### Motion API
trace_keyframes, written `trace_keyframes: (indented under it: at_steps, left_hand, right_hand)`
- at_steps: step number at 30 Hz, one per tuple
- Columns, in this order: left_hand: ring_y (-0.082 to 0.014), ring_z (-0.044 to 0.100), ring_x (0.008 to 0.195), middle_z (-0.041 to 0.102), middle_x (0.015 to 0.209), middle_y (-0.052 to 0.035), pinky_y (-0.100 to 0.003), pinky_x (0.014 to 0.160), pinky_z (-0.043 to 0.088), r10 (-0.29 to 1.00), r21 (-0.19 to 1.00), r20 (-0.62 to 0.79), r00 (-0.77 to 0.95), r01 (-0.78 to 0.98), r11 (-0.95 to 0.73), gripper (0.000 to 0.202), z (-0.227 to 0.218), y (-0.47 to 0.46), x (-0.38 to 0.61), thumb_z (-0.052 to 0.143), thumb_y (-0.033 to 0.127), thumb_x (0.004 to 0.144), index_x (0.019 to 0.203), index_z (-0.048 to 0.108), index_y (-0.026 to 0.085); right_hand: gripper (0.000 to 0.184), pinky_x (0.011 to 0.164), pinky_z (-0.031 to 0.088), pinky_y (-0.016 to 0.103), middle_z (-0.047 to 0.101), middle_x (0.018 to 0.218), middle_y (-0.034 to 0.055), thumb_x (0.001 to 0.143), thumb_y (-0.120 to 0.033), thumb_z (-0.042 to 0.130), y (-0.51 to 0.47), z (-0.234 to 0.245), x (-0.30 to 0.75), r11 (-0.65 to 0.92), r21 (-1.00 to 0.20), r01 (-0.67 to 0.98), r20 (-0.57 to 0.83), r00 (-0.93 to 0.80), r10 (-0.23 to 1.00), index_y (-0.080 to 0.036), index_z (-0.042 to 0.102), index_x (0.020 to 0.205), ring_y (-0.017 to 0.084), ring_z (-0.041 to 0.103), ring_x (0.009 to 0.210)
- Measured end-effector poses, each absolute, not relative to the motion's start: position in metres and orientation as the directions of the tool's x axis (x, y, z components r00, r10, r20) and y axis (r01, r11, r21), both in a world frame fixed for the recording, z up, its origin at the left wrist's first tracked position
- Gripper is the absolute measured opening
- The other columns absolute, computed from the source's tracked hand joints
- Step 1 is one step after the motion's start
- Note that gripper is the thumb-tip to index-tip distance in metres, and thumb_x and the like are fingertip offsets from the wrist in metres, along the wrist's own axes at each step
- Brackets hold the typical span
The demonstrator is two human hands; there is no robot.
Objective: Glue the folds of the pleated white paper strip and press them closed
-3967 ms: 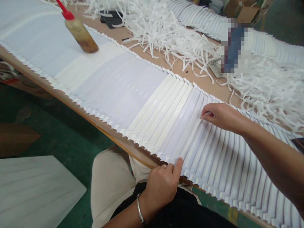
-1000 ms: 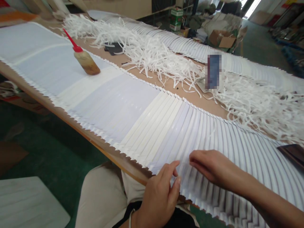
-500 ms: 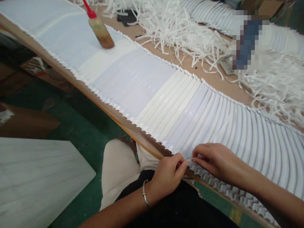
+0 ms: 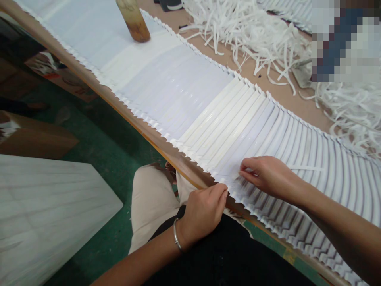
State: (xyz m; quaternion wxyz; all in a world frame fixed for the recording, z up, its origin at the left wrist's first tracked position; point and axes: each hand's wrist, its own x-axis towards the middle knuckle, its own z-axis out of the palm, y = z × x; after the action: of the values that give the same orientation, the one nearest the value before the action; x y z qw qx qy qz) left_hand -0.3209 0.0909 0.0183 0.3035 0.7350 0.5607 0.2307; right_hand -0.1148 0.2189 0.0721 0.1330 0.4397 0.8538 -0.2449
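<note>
A long row of overlapping white paper sheets [image 4: 190, 99] lies fanned along the wooden table edge [image 4: 154, 145]. My left hand [image 4: 205, 212], a bracelet on its wrist, presses thumb and fingers on the near edge of one sheet. My right hand [image 4: 264, 176] pinches a thin white strip [image 4: 306, 168] that runs off to the right across the sheets, a little above the left hand.
A brown glue bottle [image 4: 133, 22] stands on the sheets at the far left. A heap of white paper strips [image 4: 268, 43] covers the table behind. A white board [image 4: 44, 210] lies on the green floor at left. My lap sits under the table edge.
My right hand has risen from beside the left hand and moved up the sheet, drawing out a thin strip. The left hand stays on the near edge. The view has dipped closer.
</note>
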Motion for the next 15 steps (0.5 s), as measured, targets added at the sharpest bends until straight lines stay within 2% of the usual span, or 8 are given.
trace_keyframes:
  at_steps: [4,8,12,15]
  left_hand:
    - [-0.0157,0.070,0.072,0.072,0.083,-0.0025,-0.024,0.066,0.053,0.929,0.565,0.068,0.364,0.753,-0.337,0.027,0.018,0.095,-0.320,0.046,0.020,0.108,0.127,0.066,0.018]
    - [-0.0192,0.069,0.067,0.070,0.083,-0.0011,-0.028,0.056,0.052,0.898,0.404,0.048,0.437,0.814,-0.417,0.042,0.020,0.101,-0.317,0.056,0.014,0.101,0.143,0.058,0.019]
    - [-0.0218,0.069,0.066,0.069,0.083,-0.0014,-0.032,0.053,0.054,0.879,0.296,-0.030,0.475,0.845,-0.446,0.048,0.024,0.106,-0.313,0.060,0.012,0.097,0.145,0.057,0.017]
    - [-0.0219,0.070,0.065,0.069,0.083,-0.0017,-0.032,0.053,0.055,0.875,0.248,-0.056,0.481,0.855,-0.455,0.051,0.024,0.107,-0.312,0.061,0.010,0.094,0.144,0.058,0.015]
  right_hand:
    - [0.019,0.064,0.034,0.030,0.078,0.083,0.0056,0.100,-0.030,0.057,0.221,0.071,-0.113,0.490,-0.310,0.815,-0.430,-0.579,0.692,-0.022,0.071,0.091,0.023,0.072,0.077]
    - [0.018,0.064,0.035,0.030,0.078,0.083,0.0059,0.100,-0.029,0.058,0.221,0.072,-0.118,0.477,-0.297,0.827,-0.445,-0.562,0.697,-0.022,0.071,0.091,0.022,0.072,0.077]
    - [0.017,0.064,0.037,0.030,0.079,0.087,0.0060,0.100,-0.029,0.059,0.223,0.073,-0.121,0.467,-0.296,0.833,-0.486,-0.552,0.678,-0.022,0.072,0.091,0.022,0.072,0.078]
    - [0.014,0.066,0.039,0.030,0.079,0.089,0.0052,0.098,-0.029,0.062,0.239,0.075,-0.110,0.483,-0.302,0.822,-0.431,-0.570,0.700,-0.022,0.072,0.090,0.022,0.072,0.079]
